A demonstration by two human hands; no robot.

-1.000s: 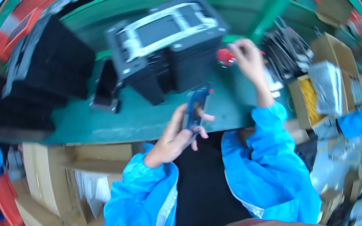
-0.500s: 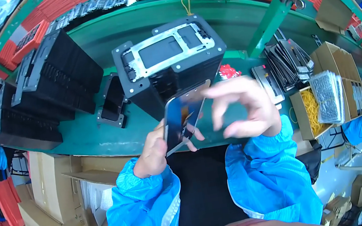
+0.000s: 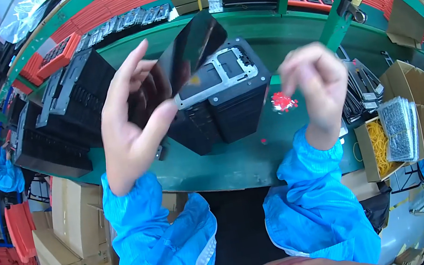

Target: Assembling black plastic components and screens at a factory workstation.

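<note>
A glossy black phone screen (image 3: pixel 195 48) is raised and tilted over the bench, with my left hand (image 3: pixel 123 119) gripping its near-left end between thumb and fingers. Below it stands a tall stack of black trays (image 3: pixel 236 109), topped by a silver metal phone frame (image 3: pixel 220 78) set in the uppermost tray. Part of that frame hides behind the screen. My right hand (image 3: pixel 319 83) hovers to the right of the stack, fingers curled and pinched together, slightly blurred. Whatever sits in the pinch cannot be made out. Small red pieces (image 3: pixel 284 102) lie in a pile just left of this hand.
More black tray stacks (image 3: pixel 70 105) occupy the left of the green bench (image 3: pixel 218 170). At right are dark flat parts (image 3: pixel 364 84) and a cardboard box of yellow rubber bands (image 3: pixel 378 144). A green post (image 3: pixel 347 3) rises at back right. Cartons (image 3: pixel 74 228) stand lower left.
The phone screen has gone up and away from me in my left hand, from before the tray stack to above it. My right hand has moved right, away from the screen, its fingers more curled.
</note>
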